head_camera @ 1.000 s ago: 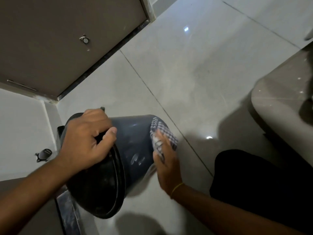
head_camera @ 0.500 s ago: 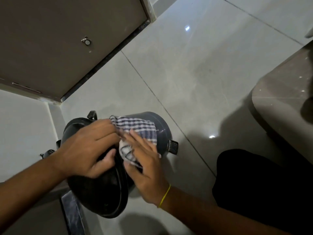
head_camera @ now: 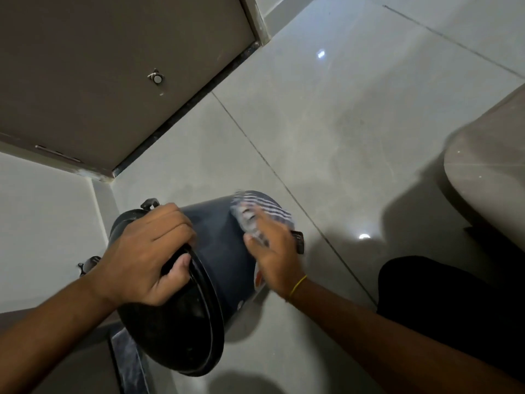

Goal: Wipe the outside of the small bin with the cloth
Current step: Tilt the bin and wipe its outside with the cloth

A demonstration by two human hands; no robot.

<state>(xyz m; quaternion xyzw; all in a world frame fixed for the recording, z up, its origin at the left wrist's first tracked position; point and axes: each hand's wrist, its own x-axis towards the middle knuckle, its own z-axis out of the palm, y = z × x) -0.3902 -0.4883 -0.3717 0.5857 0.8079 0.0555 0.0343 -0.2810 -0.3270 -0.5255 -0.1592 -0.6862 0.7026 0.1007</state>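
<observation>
The small dark bin (head_camera: 218, 251) is tipped on its side over the tiled floor, its open mouth facing me at lower left. My left hand (head_camera: 145, 251) grips the rim at the top of the mouth. My right hand (head_camera: 272, 248) presses a checked cloth (head_camera: 264, 214) against the outer wall near the bin's base; both are motion-blurred. A pedal (head_camera: 298, 241) sticks out by the base, just right of my right hand.
A brown door (head_camera: 113, 66) with a round stopper (head_camera: 156, 78) stands behind the bin. A rounded grey fixture (head_camera: 488, 177) sits at the right. My dark-clothed leg (head_camera: 454, 294) is at lower right. A small black stop (head_camera: 89, 263) is on the left wall.
My right hand slid the cloth from the bin's upper wall near the rim back toward the base. My left hand kept its hold on the rim.
</observation>
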